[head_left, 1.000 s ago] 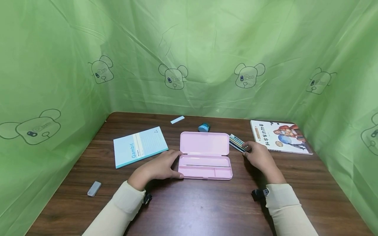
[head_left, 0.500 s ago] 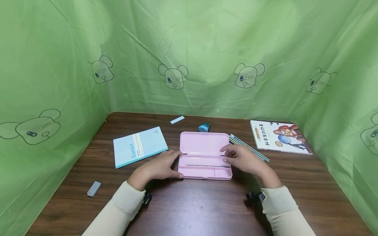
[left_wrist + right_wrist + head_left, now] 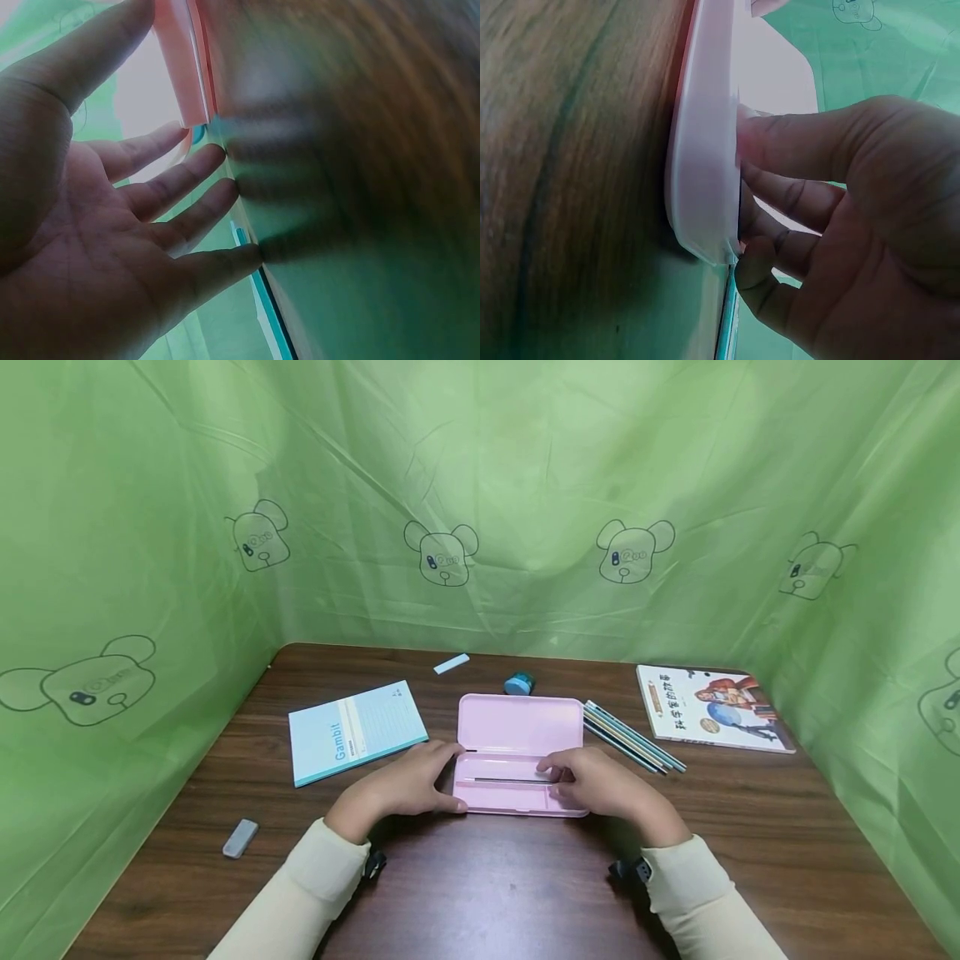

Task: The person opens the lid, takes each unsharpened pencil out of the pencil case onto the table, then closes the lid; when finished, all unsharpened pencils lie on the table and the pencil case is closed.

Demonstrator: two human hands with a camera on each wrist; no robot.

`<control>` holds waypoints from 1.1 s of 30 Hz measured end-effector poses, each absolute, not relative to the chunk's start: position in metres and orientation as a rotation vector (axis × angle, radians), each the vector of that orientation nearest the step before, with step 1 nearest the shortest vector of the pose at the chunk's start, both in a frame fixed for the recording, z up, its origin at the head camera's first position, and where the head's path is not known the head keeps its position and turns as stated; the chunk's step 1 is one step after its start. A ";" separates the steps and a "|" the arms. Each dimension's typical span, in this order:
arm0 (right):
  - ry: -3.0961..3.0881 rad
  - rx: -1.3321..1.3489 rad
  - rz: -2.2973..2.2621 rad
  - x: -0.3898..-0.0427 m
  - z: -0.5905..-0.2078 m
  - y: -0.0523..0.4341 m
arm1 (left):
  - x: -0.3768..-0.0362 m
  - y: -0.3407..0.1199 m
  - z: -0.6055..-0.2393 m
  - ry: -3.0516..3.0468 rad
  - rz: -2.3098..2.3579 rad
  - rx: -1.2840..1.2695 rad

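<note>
**Both hands at an open pink pencil case**

On the near left of the dark wooden tabletop (image 3: 487, 893) a grey eraser (image 3: 240, 838) lies alone. At mid-table the left hand (image 3: 405, 787), fingers nearly straight and slightly apart, rests against the left end of the open pink pencil case (image 3: 517, 739), thumb along its near corner. The right hand (image 3: 600, 785) lies over the right part of the case's tray, its fingers (image 3: 780, 150) curled over the tray's rim and reaching inside; whether they pinch the thin dark pencil (image 3: 510, 780) lying in the tray cannot be told. The pencil lies along the tray's length, left to right, and its right end is hidden under that hand. The case's long axis also runs left to right, its lid laid flat on the far side of the tray. Left of the case sits a light blue notebook (image 3: 352, 731). To the right, a bundle of pencils (image 3: 633, 747) slants from far left to near right, just beside the lid. Farther right lies a picture book (image 3: 712, 707). Beyond the lid stand a small blue sharpener (image 3: 519, 683) and a pale blue eraser (image 3: 451, 664), before the green curtain (image 3: 480, 485).
</note>
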State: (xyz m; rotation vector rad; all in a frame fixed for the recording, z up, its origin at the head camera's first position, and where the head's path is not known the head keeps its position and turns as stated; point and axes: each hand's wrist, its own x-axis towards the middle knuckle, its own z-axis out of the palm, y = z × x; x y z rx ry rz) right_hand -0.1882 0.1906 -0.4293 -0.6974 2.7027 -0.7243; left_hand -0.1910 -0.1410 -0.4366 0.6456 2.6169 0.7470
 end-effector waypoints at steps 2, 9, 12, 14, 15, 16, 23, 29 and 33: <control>2.710 -0.697 -0.719 -0.188 -0.429 0.191 | -0.191 -0.141 -0.436 2.616 0.748 0.647; 2.719 -0.683 -0.738 -0.188 -0.428 0.191 | -0.192 -0.140 -0.435 2.610 0.754 0.650; 2.735 -0.701 -0.780 -0.189 -0.426 0.195 | -0.192 -0.140 -0.435 2.606 0.753 0.650; 2.759 -0.722 -0.845 -0.190 -0.422 0.200 | -0.192 -0.139 -0.434 2.607 0.753 0.650; 2.771 -0.722 -0.893 -0.191 -0.419 0.205 | -0.192 -0.139 -0.434 2.608 0.752 0.652; 2.794 -0.711 -0.946 -0.192 -0.416 0.209 | -0.192 -0.139 -0.434 2.609 0.749 0.654; 3.088 -0.385 -1.137 -0.198 -0.394 0.261 | -0.194 -0.138 -0.432 2.605 0.747 0.657; 3.176 -0.212 -0.980 -0.207 -0.406 0.289 | -0.192 -0.140 -0.434 2.615 0.743 0.645; 3.119 -0.201 -0.881 -0.214 -0.425 0.292 | -0.190 -0.140 -0.436 2.613 0.747 0.638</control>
